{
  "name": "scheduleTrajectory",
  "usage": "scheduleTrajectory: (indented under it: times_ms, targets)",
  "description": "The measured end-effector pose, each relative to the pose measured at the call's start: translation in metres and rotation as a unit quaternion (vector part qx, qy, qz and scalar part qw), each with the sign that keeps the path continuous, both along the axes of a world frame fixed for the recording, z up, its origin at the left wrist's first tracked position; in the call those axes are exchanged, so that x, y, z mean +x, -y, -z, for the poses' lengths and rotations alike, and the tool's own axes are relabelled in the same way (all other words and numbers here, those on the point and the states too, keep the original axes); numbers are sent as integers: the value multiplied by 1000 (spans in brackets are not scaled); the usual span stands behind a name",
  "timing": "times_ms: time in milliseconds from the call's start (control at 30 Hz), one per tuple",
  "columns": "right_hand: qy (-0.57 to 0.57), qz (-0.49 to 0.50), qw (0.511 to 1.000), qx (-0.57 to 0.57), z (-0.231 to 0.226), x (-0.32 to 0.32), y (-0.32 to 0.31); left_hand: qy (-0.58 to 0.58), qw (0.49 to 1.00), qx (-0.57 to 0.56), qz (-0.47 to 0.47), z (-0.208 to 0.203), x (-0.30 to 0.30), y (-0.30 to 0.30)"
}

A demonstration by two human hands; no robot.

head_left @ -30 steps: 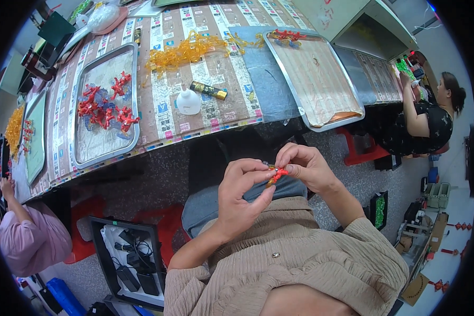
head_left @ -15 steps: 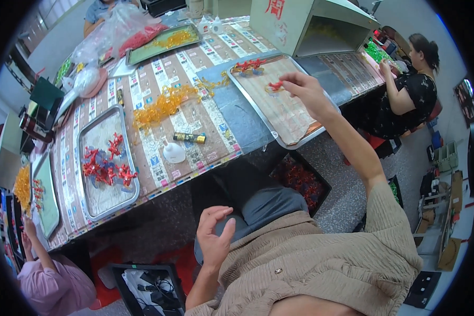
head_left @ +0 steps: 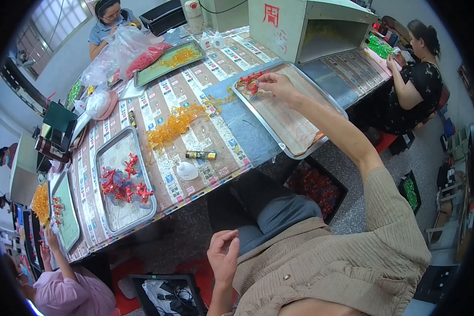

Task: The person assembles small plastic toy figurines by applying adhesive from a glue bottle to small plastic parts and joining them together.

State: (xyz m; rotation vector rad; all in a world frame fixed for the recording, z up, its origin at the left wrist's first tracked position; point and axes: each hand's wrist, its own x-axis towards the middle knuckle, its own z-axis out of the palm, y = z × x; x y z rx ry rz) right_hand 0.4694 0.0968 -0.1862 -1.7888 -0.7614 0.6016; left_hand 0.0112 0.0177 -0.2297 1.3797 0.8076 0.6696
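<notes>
Reaching over the long metal tray (head_left: pixel 300 138), my right hand (head_left: pixel 282 88) pinches a small red plastic figure (head_left: pixel 252 89). It is at the tray's far left corner, beside other red figures (head_left: pixel 247 79) grouped there; the fingertips partly hide it. My left hand (head_left: pixel 224 257) hovers over my lap with its fingers loosely curled and the thumb apart, holding nothing. Translucent yellow plastic pieces (head_left: pixel 176 126) lie heaped left of the long tray. A second metal tray (head_left: pixel 110 224) holds a cluster of red figures with bluish clear parts (head_left: pixel 122 184).
A small white bottle (head_left: pixel 187 170) and a black-and-gold tube (head_left: pixel 200 155) lie near the table's front edge. A pale box-shaped hood (head_left: pixel 284 31) stands behind the long tray. Below the edge is a black bin of red pieces (head_left: pixel 316 184). Co-workers sit left, right and across.
My right hand has moved left with the red figure, from mid-tray to the group at the far left corner. My left hand's fingers have curled in more. The whole view has shifted slightly.
</notes>
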Motion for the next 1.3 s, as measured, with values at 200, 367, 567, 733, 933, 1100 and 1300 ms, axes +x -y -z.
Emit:
scheduleTrajectory:
  times_ms: [200,367,567,733,933,1100,1300]
  targets:
    - [112,-64,988,84,-40,-49,51,-2,996,53,-73,-41,-19,-21]
    - [115,-225,967,24,-58,-119,120,-85,919,343,-178,-65,-41,-86]
    - [82,-355,931,15,-36,-182,157,-183,877,376,-235,-77,-50,-152]
    - [14,-365,931,8,-12,-206,158,-249,860,419,-152,-68,-49,-179]
    - [15,-385,922,37,-10,-220,150,-364,853,354,-119,-53,-37,-190]
    - [15,-385,921,47,-9,-223,146,-263,892,340,-139,-45,-45,-194]
    - [21,-386,920,60,-12,-227,128,39,972,118,-200,-51,-57,-175]
